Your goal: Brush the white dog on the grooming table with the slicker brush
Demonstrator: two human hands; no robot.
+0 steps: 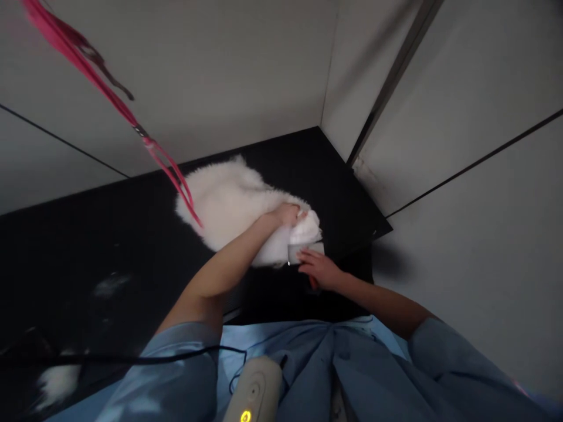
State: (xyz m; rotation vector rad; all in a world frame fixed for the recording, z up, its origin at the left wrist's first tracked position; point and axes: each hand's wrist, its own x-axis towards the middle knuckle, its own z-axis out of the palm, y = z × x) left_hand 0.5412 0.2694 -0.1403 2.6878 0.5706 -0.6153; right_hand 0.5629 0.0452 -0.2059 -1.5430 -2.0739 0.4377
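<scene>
A fluffy white dog (233, 202) is on the black table (290, 161), and its face cannot be made out. My left hand (288, 215) is closed on the fur at the dog's right-hand end in the picture. Just below it, my right hand (320, 269) holds a slicker brush (294, 254) with a pale flat head and a red handle. The brush head lies against or right beside the white fur. A pink grooming loop (171, 170) comes down from the upper left to the dog's body.
Pale walls (246, 76) meet behind the table in a corner. Loose white fur tufts (112, 285) lie on the table's left part, with a larger white clump (59, 384) at lower left. A black cable (176, 356) runs to a pale device (255, 390) at my chest.
</scene>
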